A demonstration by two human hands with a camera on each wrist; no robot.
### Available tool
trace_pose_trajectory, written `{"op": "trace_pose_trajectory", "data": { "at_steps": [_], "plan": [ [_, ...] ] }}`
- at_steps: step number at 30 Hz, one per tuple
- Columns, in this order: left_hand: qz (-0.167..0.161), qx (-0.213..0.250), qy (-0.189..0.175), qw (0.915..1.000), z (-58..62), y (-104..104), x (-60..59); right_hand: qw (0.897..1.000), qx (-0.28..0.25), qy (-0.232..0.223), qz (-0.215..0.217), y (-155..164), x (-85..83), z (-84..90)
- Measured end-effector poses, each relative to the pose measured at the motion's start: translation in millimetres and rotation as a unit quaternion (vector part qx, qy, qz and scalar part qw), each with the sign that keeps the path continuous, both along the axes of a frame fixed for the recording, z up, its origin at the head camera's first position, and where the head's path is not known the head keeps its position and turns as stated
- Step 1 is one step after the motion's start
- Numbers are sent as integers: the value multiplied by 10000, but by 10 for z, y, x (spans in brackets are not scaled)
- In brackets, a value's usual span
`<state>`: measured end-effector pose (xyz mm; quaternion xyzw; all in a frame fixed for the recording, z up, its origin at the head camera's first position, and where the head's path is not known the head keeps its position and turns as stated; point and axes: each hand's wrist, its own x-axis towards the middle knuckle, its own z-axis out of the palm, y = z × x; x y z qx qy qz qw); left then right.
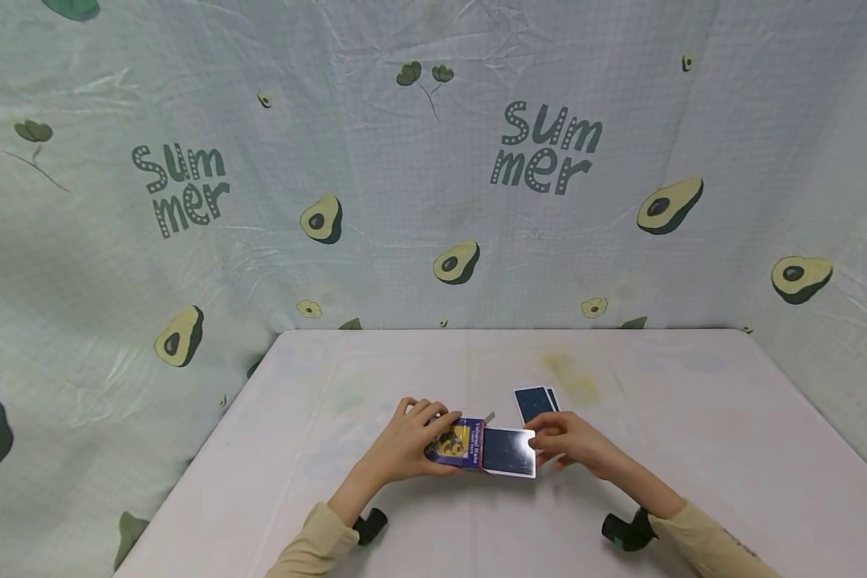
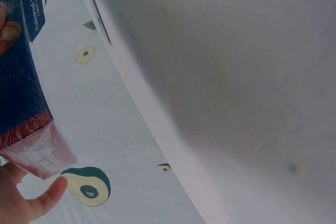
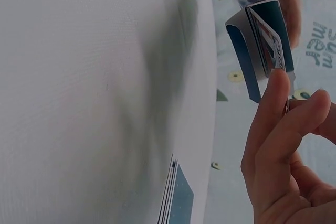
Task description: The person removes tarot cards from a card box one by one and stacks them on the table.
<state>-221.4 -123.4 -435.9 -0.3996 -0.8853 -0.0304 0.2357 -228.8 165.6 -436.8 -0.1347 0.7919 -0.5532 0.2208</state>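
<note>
My left hand (image 1: 403, 446) grips a small purple-and-yellow card box (image 1: 471, 443) marked "Universal Waite", held sideways above the table. Dark blue playing-size cards (image 1: 509, 453) with a white border stick out of its right end. At their outer edge, my right hand (image 1: 580, 443) pinches the cards between thumb and fingers. The right wrist view shows the box's open end with its flap (image 3: 242, 59) hanging out and a picture-faced card (image 3: 269, 40) inside. A few blue-backed cards (image 1: 533, 404) lie on the table just beyond my right hand.
The white-covered table (image 1: 318, 417) reaches back to a pale hanging cloth (image 1: 390, 160) printed with avocados and "summer". Dark wrist cameras (image 1: 627, 531) sit below both forearms. Clear plastic wrap (image 2: 44, 153) covers the box's closed end in the left wrist view.
</note>
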Motion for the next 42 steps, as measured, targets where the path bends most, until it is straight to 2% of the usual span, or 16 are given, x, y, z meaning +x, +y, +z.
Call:
{"op": "trace_pose_trajectory", "data": {
  "at_steps": [12, 27, 42],
  "plan": [
    [15, 32, -3, 10000, 3, 16, -4, 9998, -126, 11, 170, 184, 35, 18],
    [163, 35, 22, 9999, 7, -10, -1, 9999, -74, -89, -29, 350, 77, 51],
    [307, 11, -139, 9994, 4, -56, 3, 9992, -55, -303, -238, 464, 84, 41]
  ]
}}
